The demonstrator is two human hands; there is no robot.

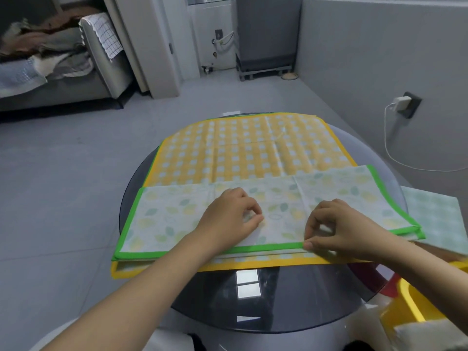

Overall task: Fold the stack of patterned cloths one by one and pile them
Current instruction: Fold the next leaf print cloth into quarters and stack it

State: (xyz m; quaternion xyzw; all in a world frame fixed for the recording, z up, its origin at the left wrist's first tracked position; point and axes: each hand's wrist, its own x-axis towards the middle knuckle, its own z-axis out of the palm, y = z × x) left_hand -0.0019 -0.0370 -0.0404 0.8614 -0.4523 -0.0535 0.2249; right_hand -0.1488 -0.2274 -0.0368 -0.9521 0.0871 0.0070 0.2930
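Hands over a round dark glass table (253,295), and here's the green-bordered leaf-print cloth (177,211) folded in half into a long strip, long axis running left to right, fold edge away from the person, green hems toward them. It lies on the near half of a spread yellow checked cloth (240,150). Left hand (230,216) rests on the strip's middle, fingers curled, tips pressing the fabric. Right hand (336,226) pinches the near green hem between thumb and forefinger. Just right, a pale green folded cloth (438,216) sits at the table's edge; a yellow container (410,302) below it.
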